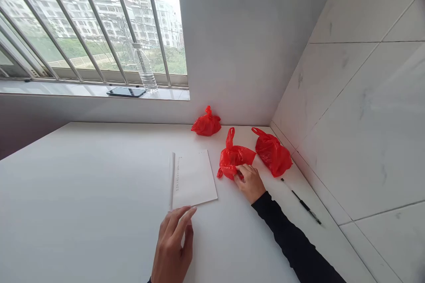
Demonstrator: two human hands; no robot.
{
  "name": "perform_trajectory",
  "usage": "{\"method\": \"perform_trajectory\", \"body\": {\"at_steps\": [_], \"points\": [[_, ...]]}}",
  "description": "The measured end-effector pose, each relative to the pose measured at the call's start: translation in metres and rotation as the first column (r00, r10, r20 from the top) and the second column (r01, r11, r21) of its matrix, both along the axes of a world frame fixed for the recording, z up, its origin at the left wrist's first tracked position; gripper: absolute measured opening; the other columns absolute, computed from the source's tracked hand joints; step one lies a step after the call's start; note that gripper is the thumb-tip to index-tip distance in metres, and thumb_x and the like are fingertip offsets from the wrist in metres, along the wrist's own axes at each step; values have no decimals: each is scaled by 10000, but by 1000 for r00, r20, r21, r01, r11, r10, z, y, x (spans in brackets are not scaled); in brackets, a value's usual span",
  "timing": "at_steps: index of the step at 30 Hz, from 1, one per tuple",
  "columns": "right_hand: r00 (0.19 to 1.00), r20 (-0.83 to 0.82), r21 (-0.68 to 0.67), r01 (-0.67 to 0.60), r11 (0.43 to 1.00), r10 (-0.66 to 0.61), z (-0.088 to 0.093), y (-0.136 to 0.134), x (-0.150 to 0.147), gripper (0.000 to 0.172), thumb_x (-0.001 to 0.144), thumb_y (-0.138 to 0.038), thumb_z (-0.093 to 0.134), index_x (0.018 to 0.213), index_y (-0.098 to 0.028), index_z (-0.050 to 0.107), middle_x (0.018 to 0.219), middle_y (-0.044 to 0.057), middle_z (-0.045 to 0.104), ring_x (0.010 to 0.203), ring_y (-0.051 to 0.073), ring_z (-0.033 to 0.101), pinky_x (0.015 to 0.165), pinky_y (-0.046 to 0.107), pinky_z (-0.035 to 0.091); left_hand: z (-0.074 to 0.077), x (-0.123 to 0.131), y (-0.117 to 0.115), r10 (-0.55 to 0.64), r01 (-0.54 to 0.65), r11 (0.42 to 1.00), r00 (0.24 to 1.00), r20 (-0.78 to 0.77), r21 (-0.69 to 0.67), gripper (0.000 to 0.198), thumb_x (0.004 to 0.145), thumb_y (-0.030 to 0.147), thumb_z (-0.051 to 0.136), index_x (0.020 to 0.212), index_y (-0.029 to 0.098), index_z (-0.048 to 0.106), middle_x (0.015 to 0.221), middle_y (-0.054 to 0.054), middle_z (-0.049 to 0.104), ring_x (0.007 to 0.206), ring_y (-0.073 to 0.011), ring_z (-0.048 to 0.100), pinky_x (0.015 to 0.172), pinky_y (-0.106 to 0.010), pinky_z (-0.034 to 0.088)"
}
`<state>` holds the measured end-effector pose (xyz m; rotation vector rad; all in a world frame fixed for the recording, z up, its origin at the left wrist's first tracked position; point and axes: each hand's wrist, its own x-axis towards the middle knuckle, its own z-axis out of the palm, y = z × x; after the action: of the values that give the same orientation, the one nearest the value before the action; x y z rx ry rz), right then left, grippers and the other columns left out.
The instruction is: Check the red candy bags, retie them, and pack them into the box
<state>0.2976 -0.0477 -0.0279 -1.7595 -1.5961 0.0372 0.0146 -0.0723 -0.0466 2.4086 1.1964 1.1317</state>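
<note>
Home room, tiled wall [358,110], barred window [89,22] facing apartment blocks, white table [83,194]

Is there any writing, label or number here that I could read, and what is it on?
No text here is legible.
On the white notepad: a column of tiny print along its left edge, too small to read.
On the red bags: plain, no print showing.
On the clear bottle on the sill: no label visible.
On the dark phone: blank screen.

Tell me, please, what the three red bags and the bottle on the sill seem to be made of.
The red bags: probably thin plastic film; glossy, crinkled, slightly translucent, with tied handles. The bottle: likely clear plastic; transparent, with ribbed walls.
</note>
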Motion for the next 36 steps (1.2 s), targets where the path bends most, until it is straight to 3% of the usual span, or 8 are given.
{"method": "perform_trajectory", "body": {"at_steps": [4,8,11,17,21,24,28,36], "points": [[994,-79,16,-77,997,78,11,-25,-36,149,928,-205,496,937,-198,644,850,61,677,811,230,627,777,386,524,17,9,-18,90,-78,976,995,50,-201,312,989,269,472,1279,285,588,1155,-76,681,938,-196,692,608,-271,592],[944,-122,-4,-309,951,306,30,-67,-71,131,907,-245,604,1011,-288,672,854,-23,717,774,170,656,722,285,549,35,22,-23,162,-82,885,977,139,-458,437,983,436,466,1390,278,473,1146,-83,678,937,-196,684,739,-338,608],[951,-140,21,-274,962,274,36,-76,-74,139,939,-243,542,980,-283,669,876,-9,717,802,187,655,776,331,553,39,27,-23,196,-50,806,963,186,-590,544,933,535,505,1397,255,460,1094,-87,648,895,-213,657,787,-415,583],[997,-72,-14,-33,999,32,27,-67,-49,249,906,-257,562,1148,-232,618,1064,90,669,1015,291,608,904,484,498,42,32,-22,151,6,809,964,218,-588,527,930,530,510,1394,285,456,1178,-79,611,1026,-229,611,850,-430,542],[997,-44,-63,54,997,-57,28,-79,-44,120,934,-280,528,1015,-227,598,982,72,679,916,262,632,833,440,507,46,45,-11,130,36,813,962,242,-582,547,932,503,522,1427,298,413,1273,-72,587,1138,-221,570,894,-403,526],[998,0,-128,64,990,-64,25,-89,-39,132,905,-329,585,1000,-238,605,905,70,701,813,284,644,758,460,498,44,53,-8,107,63,807,962,250,-587,573,955,421,484,1484,279,316,1048,-35,642,934,-179,627,850,-377,537],[999,31,-187,-7,982,13,10,-93,-32,469,802,-196,660,1260,-227,559,1049,126,703,943,364,634,787,526,490,44,48,-19,11,112,809,979,204,-578,604,925,235,429,1507,306,280,704,60,518,614,-151,536,665,-319,527],[954,-52,-123,-300,946,296,23,-93,-46,519,830,-17,478,1295,-246,493,1133,61,659,984,248,587,875,417,516,69,41,-11,-19,29,955,999,36,-295,500,943,325,502,1438,304,437,1380,-97,540,1258,-284,516,1006,-496,474]]}}
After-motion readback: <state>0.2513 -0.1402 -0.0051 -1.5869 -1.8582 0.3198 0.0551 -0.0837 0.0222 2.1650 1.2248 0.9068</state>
